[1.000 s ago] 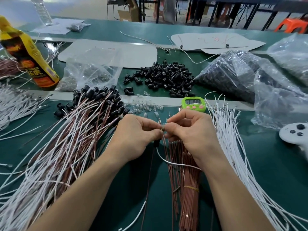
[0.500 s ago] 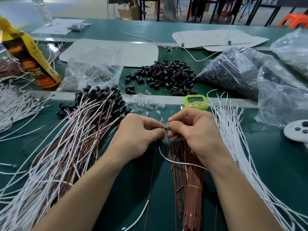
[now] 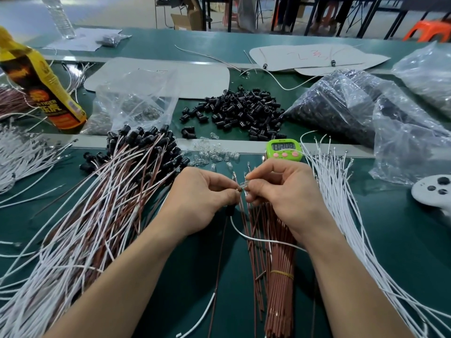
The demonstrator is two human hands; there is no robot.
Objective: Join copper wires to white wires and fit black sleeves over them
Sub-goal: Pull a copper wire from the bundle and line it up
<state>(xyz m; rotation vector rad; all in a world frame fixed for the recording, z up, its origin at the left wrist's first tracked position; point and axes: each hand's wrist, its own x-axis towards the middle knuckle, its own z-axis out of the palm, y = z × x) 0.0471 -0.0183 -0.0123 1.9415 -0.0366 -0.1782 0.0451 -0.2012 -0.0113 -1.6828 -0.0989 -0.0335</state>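
Now: left hand (image 3: 200, 201) curled, thumb and forefinger pinching white wire (image 3: 256, 239) just above black sleeve (image 3: 230, 211); right hand (image 3: 285, 191) curled, fingertips pinching clear part (image 3: 244, 184), over copper wire bundle (image 3: 280, 289).

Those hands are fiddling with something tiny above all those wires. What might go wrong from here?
Three guesses. The tiny clear part pinched by the right hand may slip and vanish into the copper bundle below. The black sleeve hanging under the left hand might slide down the white wire that hand pinches. That wire trails across the bundle and could snag.
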